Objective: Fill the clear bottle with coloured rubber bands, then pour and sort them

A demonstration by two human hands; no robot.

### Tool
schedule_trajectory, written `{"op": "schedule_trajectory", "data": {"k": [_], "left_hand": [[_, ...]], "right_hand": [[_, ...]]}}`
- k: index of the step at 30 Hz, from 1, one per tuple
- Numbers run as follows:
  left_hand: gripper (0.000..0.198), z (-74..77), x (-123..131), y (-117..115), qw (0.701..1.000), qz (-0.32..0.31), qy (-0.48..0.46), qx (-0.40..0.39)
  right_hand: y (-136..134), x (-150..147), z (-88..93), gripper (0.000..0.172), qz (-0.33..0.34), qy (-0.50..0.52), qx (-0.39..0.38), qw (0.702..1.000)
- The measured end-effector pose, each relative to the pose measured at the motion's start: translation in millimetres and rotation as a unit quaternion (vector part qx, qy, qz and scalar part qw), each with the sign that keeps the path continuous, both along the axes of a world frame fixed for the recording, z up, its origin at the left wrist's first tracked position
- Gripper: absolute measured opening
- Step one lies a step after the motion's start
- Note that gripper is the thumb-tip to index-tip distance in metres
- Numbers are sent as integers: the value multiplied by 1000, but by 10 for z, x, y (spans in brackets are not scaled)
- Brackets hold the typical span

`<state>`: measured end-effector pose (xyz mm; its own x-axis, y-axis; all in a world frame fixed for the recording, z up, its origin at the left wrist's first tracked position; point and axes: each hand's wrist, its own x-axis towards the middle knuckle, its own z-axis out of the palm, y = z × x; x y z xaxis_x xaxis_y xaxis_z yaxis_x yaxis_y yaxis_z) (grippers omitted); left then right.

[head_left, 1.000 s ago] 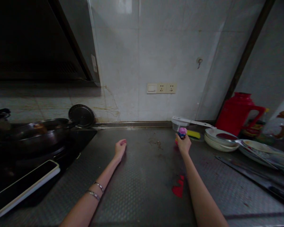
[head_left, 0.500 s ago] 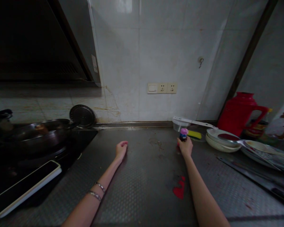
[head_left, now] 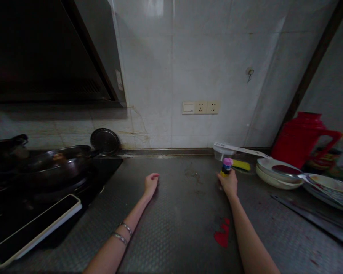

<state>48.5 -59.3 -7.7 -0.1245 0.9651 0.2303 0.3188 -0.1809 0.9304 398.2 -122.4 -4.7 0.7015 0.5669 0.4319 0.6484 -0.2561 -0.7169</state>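
My right hand [head_left: 229, 184] is closed around a small bottle [head_left: 226, 167] standing upright on the steel counter. Its pink cap and dark label with a yellow band show above my fingers; the lower part is hidden. On the left, my left hand [head_left: 151, 184] rests on the counter with its fingers loosely curled in and nothing visible in them. Red heart-shaped pieces [head_left: 222, 236] lie flat on the counter, to the left of my right forearm. Just behind the bottle are a yellow sponge [head_left: 241, 165] and a clear plastic tub [head_left: 223, 153].
To the right stand a red thermos jug [head_left: 298, 139], stacked bowls [head_left: 277, 180], plates [head_left: 328, 194] and a long dark knife-like blade [head_left: 305, 215]. A phone [head_left: 36, 230] lies at the left, near a pan [head_left: 57, 167] on the stove. A range hood [head_left: 45, 57] overhangs that side.
The view has turned slightly left, so everything sits further right in the picture. A yellow band on the bottle now shows above my right fingers. My left hand stays resting on the counter.
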Motion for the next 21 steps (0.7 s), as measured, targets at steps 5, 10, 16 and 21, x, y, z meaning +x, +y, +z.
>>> {"op": "schedule_trajectory", "data": {"k": [5,10,16,21], "left_hand": [[24,16,-1,-23,1000,3,16,-4],[28,-17,14,-21,999,-14,41,9],[44,-27,68,-77,987,-62,141,40],[37,-25,96,-112,967,-85,234,55]], "right_hand": [[-198,-229,449,69,-112,-135,90,980],[-210,-644,758,31,36,-210,179,961],[-11,-1480,410,36,317,-259,-59,911],[29,-1753,65,43,356,-252,-171,883]]}}
